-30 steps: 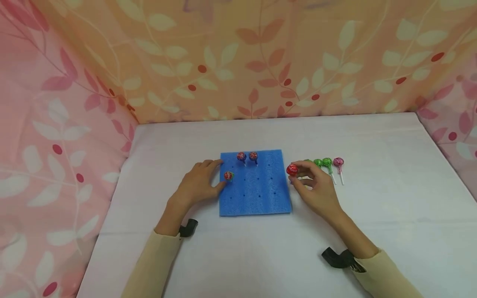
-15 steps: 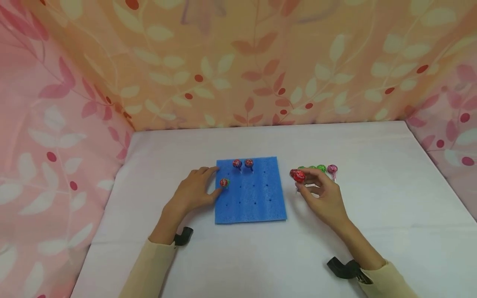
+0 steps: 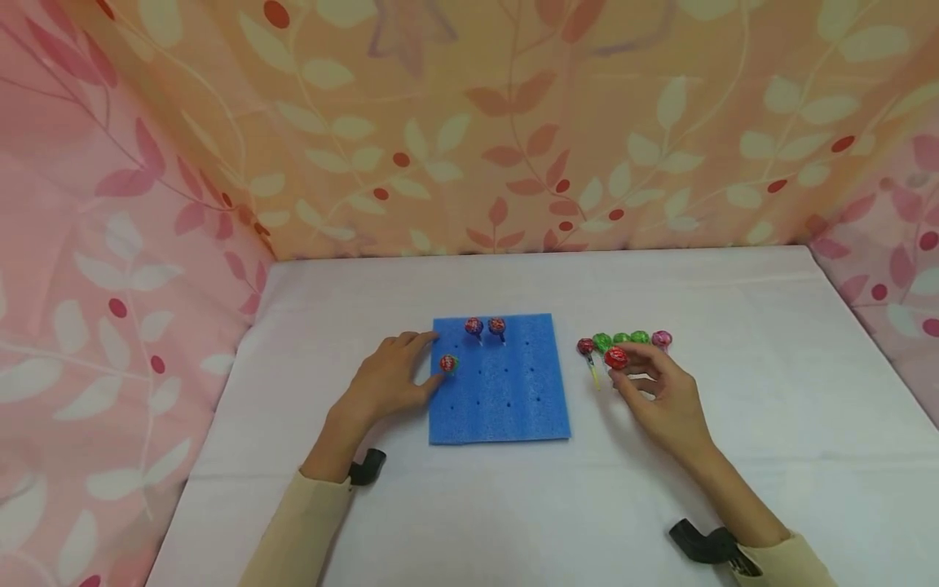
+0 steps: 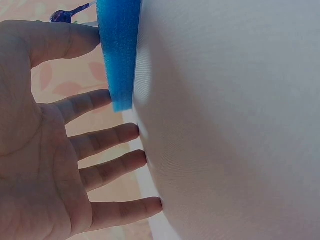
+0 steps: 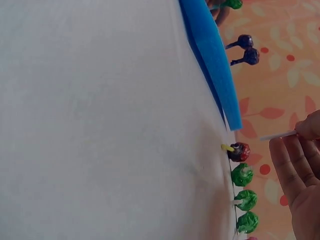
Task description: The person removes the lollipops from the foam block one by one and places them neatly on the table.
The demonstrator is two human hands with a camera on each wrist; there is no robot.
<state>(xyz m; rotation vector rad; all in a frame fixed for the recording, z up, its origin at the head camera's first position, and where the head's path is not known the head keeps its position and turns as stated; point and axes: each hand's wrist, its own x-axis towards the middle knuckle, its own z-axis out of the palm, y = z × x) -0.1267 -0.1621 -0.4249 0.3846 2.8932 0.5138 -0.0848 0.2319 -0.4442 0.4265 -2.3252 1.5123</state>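
A blue foam board point(image 3: 506, 399) with a grid of holes lies on the white table. Three lollipops stand in it: two at the back point(image 3: 473, 326) point(image 3: 496, 326) and one at the left point(image 3: 448, 364). My left hand point(image 3: 421, 359) lies flat against the board's left edge, fingers point(image 4: 100, 137) straight on the table. My right hand point(image 3: 623, 368) pinches a red lollipop point(image 3: 616, 357) by its white stick point(image 5: 277, 135), just in front of a row of loose lollipops: dark red point(image 3: 585, 346), three green point(image 3: 621, 337), pink point(image 3: 663, 338).
The white table point(image 3: 770, 391) is walled by leaf-patterned cloth at the back point(image 3: 513, 122) and on both sides. Bare tabletop stretches in front of the board and to the right of the lollipop row.
My right hand has carried the red lollipop rightward, from the board's right edge to the row of loose lollipops. The left hand has stayed by the board.
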